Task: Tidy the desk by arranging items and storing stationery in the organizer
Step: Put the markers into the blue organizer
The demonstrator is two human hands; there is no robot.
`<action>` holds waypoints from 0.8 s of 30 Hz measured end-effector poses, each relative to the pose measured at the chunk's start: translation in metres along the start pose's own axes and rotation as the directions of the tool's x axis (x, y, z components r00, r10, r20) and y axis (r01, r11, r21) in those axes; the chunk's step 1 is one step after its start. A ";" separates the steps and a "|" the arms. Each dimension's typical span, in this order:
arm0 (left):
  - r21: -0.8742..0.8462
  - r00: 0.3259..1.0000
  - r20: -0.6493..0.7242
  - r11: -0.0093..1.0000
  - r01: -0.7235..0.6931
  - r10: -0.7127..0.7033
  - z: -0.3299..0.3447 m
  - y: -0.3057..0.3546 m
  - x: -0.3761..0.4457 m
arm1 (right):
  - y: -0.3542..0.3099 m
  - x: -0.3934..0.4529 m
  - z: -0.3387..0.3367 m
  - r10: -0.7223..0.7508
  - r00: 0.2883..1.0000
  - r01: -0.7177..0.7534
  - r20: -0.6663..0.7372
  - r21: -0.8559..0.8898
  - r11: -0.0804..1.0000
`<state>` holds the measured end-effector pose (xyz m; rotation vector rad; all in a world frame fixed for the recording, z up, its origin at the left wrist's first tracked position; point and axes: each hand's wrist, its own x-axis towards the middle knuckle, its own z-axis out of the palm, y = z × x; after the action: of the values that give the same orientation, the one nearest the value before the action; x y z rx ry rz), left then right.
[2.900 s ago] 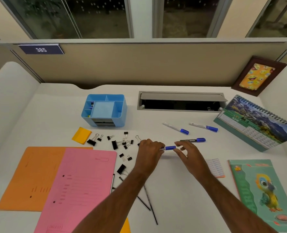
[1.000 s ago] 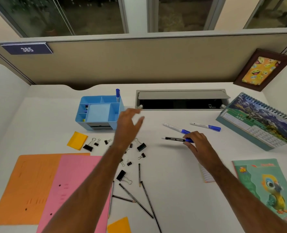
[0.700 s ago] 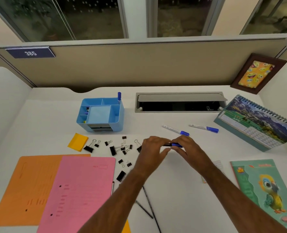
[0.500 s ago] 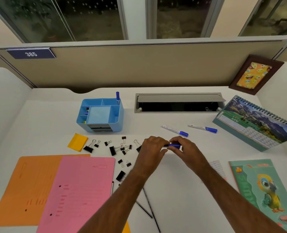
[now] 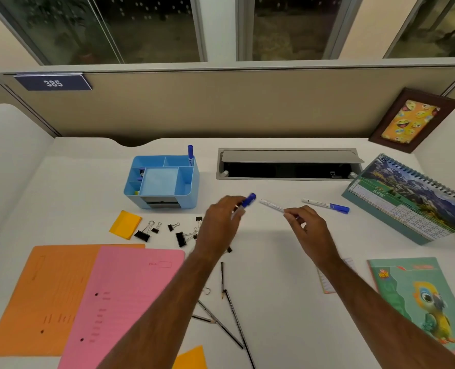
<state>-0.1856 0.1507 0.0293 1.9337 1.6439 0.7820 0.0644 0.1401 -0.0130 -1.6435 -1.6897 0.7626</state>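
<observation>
Head view, and the only one you had: your left hand (image 5: 221,225) hovered above the white desk (image 5: 274,288), fingers curled round a blue-capped pen (image 5: 248,200) whose cap poked up past your knuckles. Your right hand (image 5: 305,227) pinched a white marker (image 5: 272,206) by one end, its barrel pointing left toward the other hand, the two pens close yet apart. Another marker with a blue cap (image 5: 326,206) lay flat on the desk just right of your right hand, near the desk calendar (image 5: 412,201). Behind your left hand stood the blue organizer (image 5: 162,182), with one blue pen (image 5: 190,155) upright in its back right compartment. Black binder clips (image 5: 179,234) lay scattered in front of the organizer, beside a yellow sticky pad (image 5: 125,224). Several pencils (image 5: 231,315) lay loose between your forearms. An orange folder (image 5: 42,296) sat at lower left with a pink folder (image 5: 120,302) overlapping it. At lower right you had a green notebook (image 5: 420,294) with a parrot on its cover.
</observation>
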 end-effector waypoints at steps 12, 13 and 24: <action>-0.146 0.895 -0.381 0.971 0.191 -0.233 -0.091 -0.060 0.078 | 0.052 0.022 0.010 0.211 0.977 -0.197 0.027 -0.252 0.947; -0.156 0.882 -0.401 0.967 0.202 -0.249 -0.097 -0.066 0.085 | 0.055 0.023 0.012 0.214 0.976 -0.199 0.031 -0.262 0.945; -0.158 0.871 -0.364 0.944 0.290 -0.329 -0.103 -0.112 0.128 | 0.063 0.027 0.024 0.231 0.972 -0.216 0.044 -0.225 0.950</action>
<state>-0.3219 0.2943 0.0420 1.4531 2.0373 1.1384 0.0846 0.1711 -0.0754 -2.0092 -1.7041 0.7703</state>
